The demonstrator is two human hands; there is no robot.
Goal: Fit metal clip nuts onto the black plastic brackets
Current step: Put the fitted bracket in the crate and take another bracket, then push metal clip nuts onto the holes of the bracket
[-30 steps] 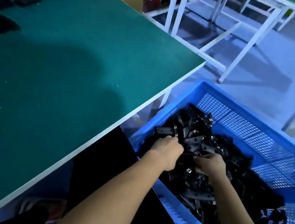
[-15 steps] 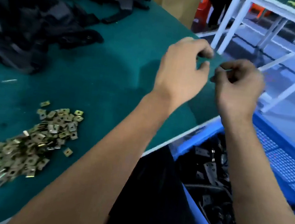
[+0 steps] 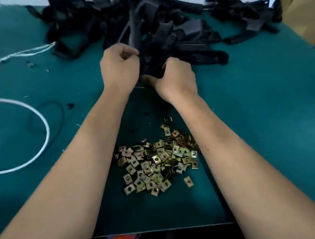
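1. Head view: both hands reach forward over a green table (image 3: 264,114), meeting at the near edge of a big heap of black plastic brackets (image 3: 145,26) that lies along the far side of the table.
2. The left hand (image 3: 119,67) has its fingers curled in tight, the fingertips drawn toward the thumb; it sits just beside a black bracket (image 3: 152,66), and whether it pinches something small cannot be told.
3. The right hand (image 3: 176,79) has its fingers curled round that same bracket from the right, with the thumb pressed along its lower edge.
4. The held bracket stands between the two hands, touching the front of the heap; its outline blends into the dark parts behind it.
5. A loose pile of brass-coloured clip nuts (image 3: 157,159) lies on the table nearer the person, between the two forearms, well apart from the hands. One single nut (image 3: 188,181) sits just to the right of the pile.
6. On the left of the table lie a white cord (image 3: 44,140) bent into a loop, a thin black cable (image 3: 60,109) beside it, and white string (image 3: 14,54) running off toward the left edge.
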